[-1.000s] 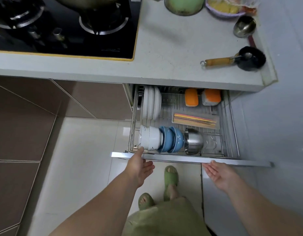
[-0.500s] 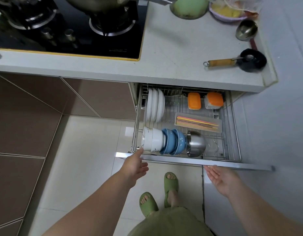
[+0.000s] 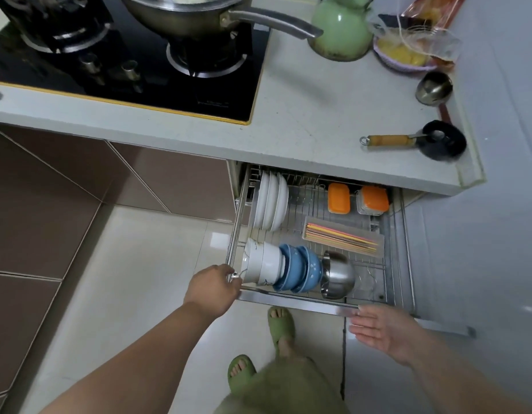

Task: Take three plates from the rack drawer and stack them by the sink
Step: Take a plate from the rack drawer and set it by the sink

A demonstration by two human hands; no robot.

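Note:
The wire rack drawer is pulled out below the counter. Several white plates stand on edge at its back left. In front of them lie white bowls, blue bowls and a steel bowl on their sides. My left hand rests at the drawer's front left corner, fingers curled on the wire rail beside the white bowls. My right hand hovers open, palm up, just before the drawer's front bar, holding nothing.
Chopsticks in a clear tray and two orange-lidded boxes sit in the drawer. On the counter are a gas hob with a pan, a green kettle, a ladle and a brush. My feet in green slippers stand before the drawer.
My left hand turned from open, thumb on the front bar, to curled on the rack's front left corner. The right hand stayed open near the bar. The view shifted back from the drawer.

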